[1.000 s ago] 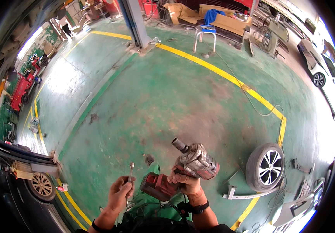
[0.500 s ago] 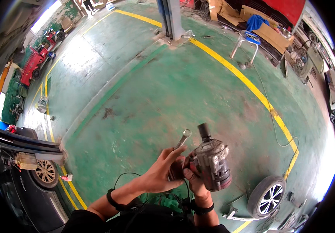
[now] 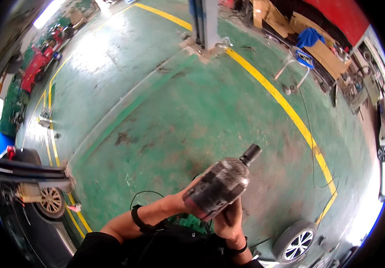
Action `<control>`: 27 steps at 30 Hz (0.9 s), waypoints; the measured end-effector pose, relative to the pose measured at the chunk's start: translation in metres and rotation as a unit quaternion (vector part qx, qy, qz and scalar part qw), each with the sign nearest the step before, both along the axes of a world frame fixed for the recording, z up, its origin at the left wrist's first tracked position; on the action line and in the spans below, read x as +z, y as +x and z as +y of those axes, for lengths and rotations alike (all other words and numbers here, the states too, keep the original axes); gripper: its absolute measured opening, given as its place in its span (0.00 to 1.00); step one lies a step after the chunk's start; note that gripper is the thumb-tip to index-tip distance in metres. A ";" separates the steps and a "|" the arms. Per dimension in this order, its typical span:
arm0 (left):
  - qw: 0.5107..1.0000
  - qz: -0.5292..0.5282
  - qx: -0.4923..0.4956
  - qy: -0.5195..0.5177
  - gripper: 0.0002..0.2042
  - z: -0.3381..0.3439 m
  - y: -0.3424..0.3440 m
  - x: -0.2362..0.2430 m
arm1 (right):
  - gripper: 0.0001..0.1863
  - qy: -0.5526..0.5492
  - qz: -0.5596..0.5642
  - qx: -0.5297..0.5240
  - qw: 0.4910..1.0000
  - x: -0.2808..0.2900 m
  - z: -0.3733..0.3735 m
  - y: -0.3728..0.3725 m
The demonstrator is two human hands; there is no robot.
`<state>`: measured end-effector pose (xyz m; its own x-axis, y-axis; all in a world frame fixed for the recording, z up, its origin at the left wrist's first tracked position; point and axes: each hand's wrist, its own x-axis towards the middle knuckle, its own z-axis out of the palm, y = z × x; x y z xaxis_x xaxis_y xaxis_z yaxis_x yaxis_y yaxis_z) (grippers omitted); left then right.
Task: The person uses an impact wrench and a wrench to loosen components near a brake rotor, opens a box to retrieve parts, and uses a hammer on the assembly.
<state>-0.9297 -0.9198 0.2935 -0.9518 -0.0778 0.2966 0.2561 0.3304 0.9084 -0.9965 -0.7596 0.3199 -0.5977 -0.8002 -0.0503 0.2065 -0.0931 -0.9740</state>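
An impact wrench [image 3: 217, 190] with a worn grey and black body is held in front of me. Its dark socket [image 3: 250, 154] points up and to the right. Below the tool, my right hand [image 3: 228, 223] is closed on its handle, mostly covered by the body. My left hand [image 3: 176, 204] reaches in from the left behind the tool; its fingers are hidden, so its grip does not show. The combination spanner that was in the left hand is out of sight, and the tool's body may cover it.
A wheel with a tyre [image 3: 295, 241] is at the lower right. A raised dark car [image 3: 34, 223] is at the left. A lift post [image 3: 205, 24] rises far ahead, and a stool [image 3: 302, 60] stands beyond the yellow line [image 3: 282, 102]. A thin cable crosses the floor at right.
The impact wrench has swung from socket-up to tilted, socket to the upper right. It now covers the left hand's fingers, and the spanner has gone from view. The view has shifted slightly.
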 end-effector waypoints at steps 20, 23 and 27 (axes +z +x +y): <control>0.967 -0.060 -0.167 0.182 0.21 -0.145 -0.156 0.004 | 0.16 0.125 -0.138 -0.275 0.943 0.065 -0.105 -0.119; 0.903 -0.141 -0.242 0.327 0.28 -0.139 -0.178 0.054 | 0.14 0.042 -0.130 -0.324 0.936 0.053 -0.103 -0.094; 0.883 -0.135 -0.371 0.254 0.29 -0.117 -0.185 0.095 | 0.16 -0.087 -0.027 -0.421 0.903 0.067 -0.102 -0.083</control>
<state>-1.1148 -1.0365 0.3881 -0.8275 0.5392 0.1562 -0.0182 -0.3039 0.9525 -1.0793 -0.8619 0.3867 -0.9979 -0.0629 -0.0146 0.0380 -0.3900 -0.9200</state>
